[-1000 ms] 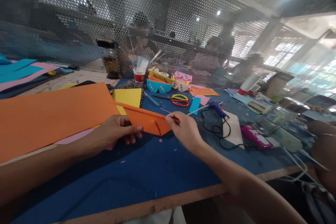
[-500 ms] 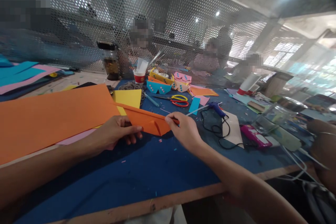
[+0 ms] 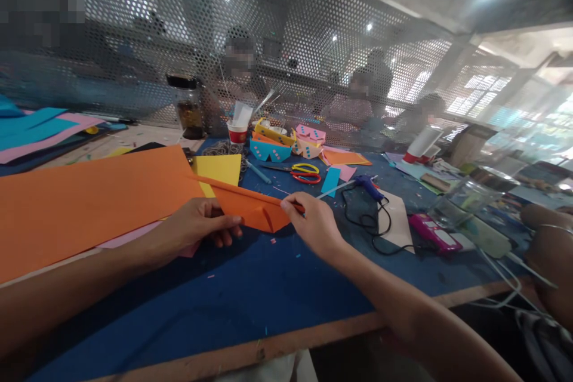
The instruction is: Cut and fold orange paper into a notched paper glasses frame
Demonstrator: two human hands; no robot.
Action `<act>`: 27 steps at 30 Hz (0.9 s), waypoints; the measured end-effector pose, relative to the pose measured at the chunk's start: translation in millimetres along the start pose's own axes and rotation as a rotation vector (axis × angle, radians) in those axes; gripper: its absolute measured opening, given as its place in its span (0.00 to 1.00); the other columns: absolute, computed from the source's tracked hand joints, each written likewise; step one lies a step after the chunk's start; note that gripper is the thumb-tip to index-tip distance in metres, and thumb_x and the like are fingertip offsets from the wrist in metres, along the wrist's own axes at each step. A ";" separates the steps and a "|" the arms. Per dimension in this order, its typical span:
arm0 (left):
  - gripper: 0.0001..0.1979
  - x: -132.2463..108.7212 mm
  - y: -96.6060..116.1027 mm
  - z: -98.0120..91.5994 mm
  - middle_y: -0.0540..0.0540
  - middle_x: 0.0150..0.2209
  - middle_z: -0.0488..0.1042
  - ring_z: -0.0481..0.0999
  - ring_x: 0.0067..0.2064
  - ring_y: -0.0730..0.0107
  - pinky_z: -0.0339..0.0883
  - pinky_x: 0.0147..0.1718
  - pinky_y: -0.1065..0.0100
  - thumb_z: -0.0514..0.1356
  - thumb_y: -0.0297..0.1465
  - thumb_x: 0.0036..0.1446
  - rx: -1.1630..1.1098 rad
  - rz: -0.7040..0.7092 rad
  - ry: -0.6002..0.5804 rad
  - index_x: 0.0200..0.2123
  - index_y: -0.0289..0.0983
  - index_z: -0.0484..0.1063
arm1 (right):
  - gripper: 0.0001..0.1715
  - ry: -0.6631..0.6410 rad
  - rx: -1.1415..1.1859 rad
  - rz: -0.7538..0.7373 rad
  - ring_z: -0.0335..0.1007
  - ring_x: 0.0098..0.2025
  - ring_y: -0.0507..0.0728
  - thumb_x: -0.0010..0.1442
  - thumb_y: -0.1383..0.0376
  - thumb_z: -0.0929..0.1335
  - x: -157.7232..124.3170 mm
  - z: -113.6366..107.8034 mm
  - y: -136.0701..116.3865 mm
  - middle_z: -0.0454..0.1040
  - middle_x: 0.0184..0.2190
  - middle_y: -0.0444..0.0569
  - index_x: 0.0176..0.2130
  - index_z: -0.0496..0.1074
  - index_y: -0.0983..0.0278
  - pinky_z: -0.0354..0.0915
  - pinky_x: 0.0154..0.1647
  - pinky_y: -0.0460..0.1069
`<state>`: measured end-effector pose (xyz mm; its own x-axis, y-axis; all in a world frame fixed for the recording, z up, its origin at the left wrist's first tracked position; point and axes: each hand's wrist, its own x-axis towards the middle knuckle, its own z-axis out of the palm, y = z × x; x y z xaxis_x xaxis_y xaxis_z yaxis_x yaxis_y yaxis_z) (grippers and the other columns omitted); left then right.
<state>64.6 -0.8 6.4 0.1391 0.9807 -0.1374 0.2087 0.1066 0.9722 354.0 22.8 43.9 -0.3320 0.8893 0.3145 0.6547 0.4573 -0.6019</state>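
Note:
Between my two hands is a folded orange paper piece (image 3: 250, 206), held just above the blue table (image 3: 250, 298). My left hand (image 3: 203, 224) pinches its left end, thumb in front. At its right end, the thumb and fingers of my right hand (image 3: 313, 221) are closed on the upper edge. A small flap stands out on the paper's lower front. Beside my left forearm lies a large orange paper sheet (image 3: 98, 200), with pink paper (image 3: 134, 234) partly under it. Yellow paper (image 3: 219, 168) shows behind my left hand.
Scissors (image 3: 307, 173), a blue glue gun (image 3: 369, 187) with its cord, and a magenta device (image 3: 434, 233) lie beyond my right hand. Folded paper boats (image 3: 271, 149), a paper cup (image 3: 237, 131) and a dark-lidded jar (image 3: 190, 110) stand farther back. Another person's arm (image 3: 548, 245) is at right.
Both hands keep the same grip on the folded orange paper, with hardly any movement. The view has shifted very slightly.

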 end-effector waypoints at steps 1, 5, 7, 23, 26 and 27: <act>0.28 -0.2 0.8 0.1 0.39 0.30 0.89 0.81 0.24 0.65 0.73 0.21 0.69 0.83 0.58 0.44 -0.004 -0.003 0.004 0.26 0.41 0.82 | 0.11 -0.002 -0.002 0.002 0.87 0.48 0.61 0.80 0.64 0.72 0.1 -0.3 -0.2 0.91 0.47 0.49 0.45 0.87 0.57 0.71 0.51 0.51; 0.30 -1.2 3.5 0.4 0.41 0.30 0.89 0.80 0.24 0.66 0.74 0.21 0.69 0.84 0.59 0.42 -0.017 -0.019 0.010 0.28 0.41 0.82 | 0.12 -0.010 -0.019 0.010 0.87 0.48 0.62 0.81 0.64 0.72 0.9 -0.7 -0.4 0.91 0.46 0.49 0.46 0.88 0.57 0.70 0.51 0.52; 0.30 -1.6 4.1 0.8 0.42 0.30 0.89 0.81 0.24 0.66 0.74 0.22 0.69 0.84 0.59 0.42 -0.020 -0.023 0.010 0.28 0.41 0.82 | 0.12 -0.016 -0.022 0.006 0.87 0.47 0.61 0.81 0.64 0.72 1.3 -0.4 0.1 0.91 0.45 0.49 0.46 0.87 0.58 0.69 0.50 0.52; 0.29 -2.1 3.8 2.1 0.42 0.31 0.90 0.85 0.26 0.62 0.81 0.26 0.66 0.84 0.59 0.42 -0.030 -0.015 0.022 0.30 0.42 0.82 | 0.13 -0.005 0.036 -0.008 0.86 0.46 0.60 0.79 0.63 0.71 0.9 1.3 3.9 0.91 0.45 0.47 0.44 0.87 0.57 0.70 0.48 0.51; 0.30 -1.4 2.9 1.9 0.42 0.30 0.90 0.85 0.26 0.62 0.81 0.26 0.66 0.84 0.59 0.41 -0.026 -0.013 0.022 0.30 0.42 0.82 | 0.13 -0.006 0.034 -0.005 0.86 0.46 0.60 0.79 0.63 0.71 1.6 1.3 4.2 0.91 0.44 0.47 0.44 0.87 0.57 0.70 0.48 0.51; 0.30 -1.4 2.8 1.9 0.42 0.30 0.90 0.85 0.26 0.62 0.81 0.26 0.66 0.84 0.60 0.41 -0.025 -0.011 0.022 0.30 0.42 0.81 | 0.13 -0.008 0.033 -0.002 0.86 0.45 0.60 0.79 0.63 0.71 1.8 1.3 4.2 0.91 0.44 0.47 0.44 0.87 0.57 0.70 0.48 0.51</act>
<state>66.8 -2.1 8.9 0.1156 0.9827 -0.1446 0.1860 0.1216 0.9750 355.3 26.3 41.0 -0.3392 0.8882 0.3099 0.6312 0.4592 -0.6251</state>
